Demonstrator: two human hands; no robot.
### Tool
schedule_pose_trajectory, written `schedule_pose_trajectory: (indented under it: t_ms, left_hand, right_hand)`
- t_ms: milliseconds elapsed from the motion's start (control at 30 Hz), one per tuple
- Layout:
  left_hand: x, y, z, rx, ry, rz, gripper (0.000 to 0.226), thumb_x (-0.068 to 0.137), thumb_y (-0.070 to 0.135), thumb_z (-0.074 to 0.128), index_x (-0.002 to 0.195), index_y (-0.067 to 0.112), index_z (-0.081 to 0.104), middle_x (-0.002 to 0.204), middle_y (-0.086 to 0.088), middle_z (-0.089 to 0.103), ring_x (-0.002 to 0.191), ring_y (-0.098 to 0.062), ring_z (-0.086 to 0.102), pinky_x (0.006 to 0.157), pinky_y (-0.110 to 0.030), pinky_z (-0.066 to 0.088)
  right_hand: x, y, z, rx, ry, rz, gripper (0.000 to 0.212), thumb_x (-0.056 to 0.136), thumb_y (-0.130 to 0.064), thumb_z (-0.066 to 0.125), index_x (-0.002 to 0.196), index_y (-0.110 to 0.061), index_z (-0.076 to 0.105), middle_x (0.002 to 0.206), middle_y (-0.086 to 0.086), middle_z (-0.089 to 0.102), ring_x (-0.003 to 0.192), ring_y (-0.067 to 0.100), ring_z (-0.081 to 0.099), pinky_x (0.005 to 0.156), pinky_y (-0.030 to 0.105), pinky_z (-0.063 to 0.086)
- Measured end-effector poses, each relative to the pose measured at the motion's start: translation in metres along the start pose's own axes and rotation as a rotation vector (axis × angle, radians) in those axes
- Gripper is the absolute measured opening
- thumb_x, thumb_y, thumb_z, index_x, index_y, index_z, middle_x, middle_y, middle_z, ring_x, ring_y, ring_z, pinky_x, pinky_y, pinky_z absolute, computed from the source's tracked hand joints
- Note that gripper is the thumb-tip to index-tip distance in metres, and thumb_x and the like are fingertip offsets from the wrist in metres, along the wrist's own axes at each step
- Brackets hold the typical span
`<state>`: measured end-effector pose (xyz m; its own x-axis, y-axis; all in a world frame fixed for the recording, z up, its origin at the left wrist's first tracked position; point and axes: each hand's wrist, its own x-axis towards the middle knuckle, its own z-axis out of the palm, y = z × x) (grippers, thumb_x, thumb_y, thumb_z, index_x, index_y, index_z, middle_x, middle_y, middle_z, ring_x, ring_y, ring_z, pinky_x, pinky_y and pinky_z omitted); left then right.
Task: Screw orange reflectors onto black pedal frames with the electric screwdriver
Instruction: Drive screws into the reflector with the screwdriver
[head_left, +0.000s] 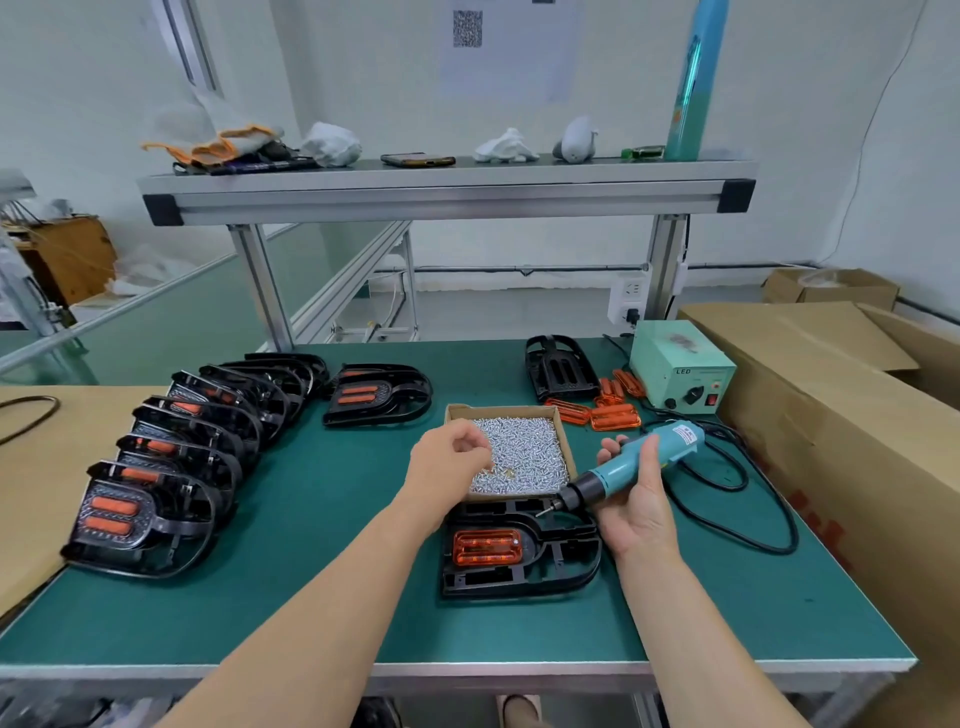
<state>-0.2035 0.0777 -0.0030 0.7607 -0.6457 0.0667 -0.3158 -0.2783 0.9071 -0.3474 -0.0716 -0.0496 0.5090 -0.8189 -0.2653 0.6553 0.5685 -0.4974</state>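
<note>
Right hand (636, 506) grips screwdriver (615, 469), green box (680, 371) reads LED

About seven pedal frames (145, 519) are counted in the overlapped left row; the exact number cannot be told. Three more are counted apart: a far frame (376, 397), a near frame (519, 577) and an upright frame (558, 364). At least four loose reflectors (615, 417), one screw box (498, 410) and one electric screwdriver (618, 467) are counted.
</note>
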Motion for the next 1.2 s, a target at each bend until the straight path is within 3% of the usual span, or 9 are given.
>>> schedule_pose_trajectory:
  t_ms: [133, 333, 500, 633, 800, 933, 1200]
  left_hand:
    - [-0.026, 0.0, -0.012, -0.4, -0.007, -0.1, 0.027, 0.074, -0.004, 0.065, 0.07, 0.023, 0.066, 0.067, -0.001, 0.061, 0.067, -0.017, 0.049, 0.068, -0.032, 0.044]
    - [-0.058, -0.015, -0.021, -0.75, -0.078, -0.237, 0.01, 0.088, -0.004, 0.064, 0.097, 0.0, 0.065, 0.084, -0.015, 0.074, 0.074, -0.016, 0.064, 0.07, -0.024, 0.053]
    - [-0.081, -0.023, -0.02, -0.78, -0.067, -0.284, 0.006, 0.087, -0.002, 0.065, 0.091, 0.002, 0.067, 0.085, -0.01, 0.072, 0.072, -0.012, 0.061, 0.065, -0.021, 0.05]
    - [-0.094, -0.021, -0.017, -0.82, -0.071, -0.303, 0.005, 0.083, -0.004, 0.068, 0.084, 0.001, 0.068, 0.074, -0.008, 0.064, 0.064, -0.011, 0.06, 0.059, -0.018, 0.052]
    - [-0.107, -0.018, -0.009, -1.075, -0.123, -0.38, 0.007, 0.076, -0.006, 0.067, 0.081, -0.001, 0.067, 0.074, -0.011, 0.064, 0.062, -0.013, 0.06, 0.054, -0.016, 0.053]
    - [-0.114, -0.02, -0.008, -1.21, -0.147, -0.407, 0.011, 0.073, -0.007, 0.065, 0.082, -0.001, 0.066, 0.076, -0.013, 0.064, 0.063, -0.014, 0.06, 0.055, -0.018, 0.054]
    - [-0.119, -0.019, -0.01, -1.267, -0.179, -0.429, 0.012, 0.074, -0.009, 0.064, 0.081, 0.0, 0.065, 0.077, -0.014, 0.06, 0.064, -0.016, 0.058, 0.055, -0.019, 0.053]
  right_hand:
    - [-0.005, -0.002, 0.003, -0.028, 0.039, -0.029, 0.019, 0.095, -0.038, 0.068, 0.097, -0.019, 0.062, 0.076, -0.003, 0.069, 0.059, 0.005, 0.064, 0.056, 0.019, 0.056]
    - [-0.021, 0.002, 0.017, -0.058, 0.074, -0.08, 0.008, 0.094, -0.021, 0.069, 0.09, -0.017, 0.063, 0.067, -0.004, 0.065, 0.051, 0.004, 0.06, 0.048, 0.016, 0.051]
    - [-0.038, 0.003, 0.035, -0.069, 0.102, -0.121, 0.013, 0.09, -0.023, 0.074, 0.092, -0.022, 0.061, 0.064, -0.007, 0.062, 0.053, 0.004, 0.057, 0.051, 0.017, 0.05]
    - [-0.056, 0.004, 0.054, -0.086, 0.084, -0.202, 0.018, 0.089, -0.026, 0.076, 0.097, -0.022, 0.06, 0.063, -0.009, 0.062, 0.057, 0.004, 0.058, 0.068, 0.022, 0.051]
    - [-0.075, 0.01, 0.072, -0.062, 0.049, -0.24, 0.02, 0.089, -0.022, 0.076, 0.102, -0.017, 0.061, 0.062, -0.008, 0.061, 0.053, 0.004, 0.058, 0.057, 0.018, 0.052]
    - [-0.086, 0.015, 0.081, -0.1, 0.037, -0.324, 0.015, 0.091, -0.021, 0.074, 0.094, -0.019, 0.06, 0.056, -0.01, 0.06, 0.05, 0.002, 0.056, 0.053, 0.017, 0.05]
    - [-0.093, 0.019, 0.086, -0.166, 0.028, -0.383, 0.014, 0.09, -0.024, 0.075, 0.093, -0.021, 0.061, 0.057, -0.009, 0.059, 0.055, 0.004, 0.056, 0.06, 0.018, 0.051]
